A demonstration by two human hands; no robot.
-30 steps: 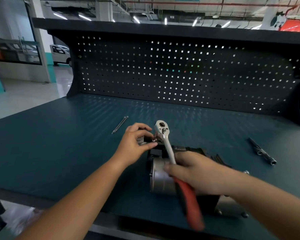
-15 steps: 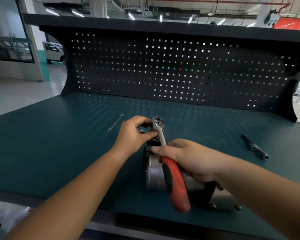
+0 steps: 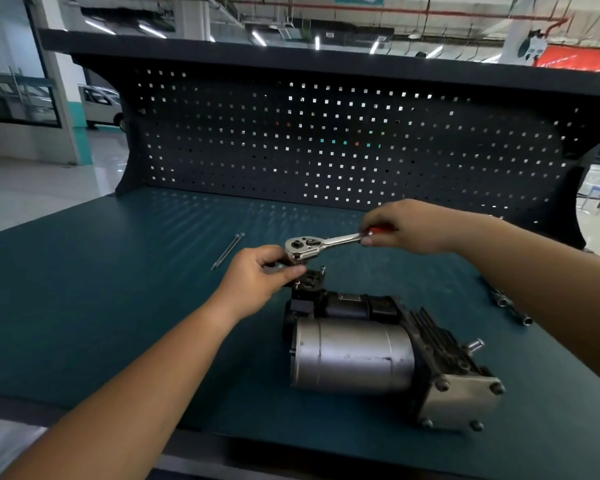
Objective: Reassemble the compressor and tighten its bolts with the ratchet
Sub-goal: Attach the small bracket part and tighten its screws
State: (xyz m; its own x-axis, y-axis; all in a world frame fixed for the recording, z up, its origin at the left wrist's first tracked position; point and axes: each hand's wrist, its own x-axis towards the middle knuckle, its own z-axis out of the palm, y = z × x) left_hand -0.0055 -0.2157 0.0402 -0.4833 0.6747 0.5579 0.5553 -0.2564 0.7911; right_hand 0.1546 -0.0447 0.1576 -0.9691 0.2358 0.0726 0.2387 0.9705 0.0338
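Compressor (image 3: 354, 358) lies on its side on the tabletop (image 3: 118, 323), nearer the body than the left hand (image 3: 257, 277) and right hand (image 3: 400, 226). Nothing clamps it, so a hard pull on the ratchet (image 3: 321, 242) could roll or skid it.

Its black end block (image 3: 309, 284) sits just under the left fingers (image 3: 290, 271), w/ a bolt (image 3: 322, 269) standing proud just right of them; prob. not seated yet. Left fingers pinch a small metal part under the ratchet head. Can't tell if it's a socket or a bolt head.

The ratchet lies approx level above them. Its handle runs off to the right hand, whose fingers are curled round the red grip.

Risks, as I judge them:
- Socket not square on the bolt: it slips off, rounds the head and nips the left fingertips.
- Bolt started crooked: cross-thread.

Extension bars (image 3: 510, 306) lie on the tabletop, right of & nearer than the right fingers, well apart from the work.

Two long loose bolts (image 3: 227, 249) lie beyond & left of the left fingers. They could get knocked or left out. Pegboard (image 3: 326, 140) stands behind everything.
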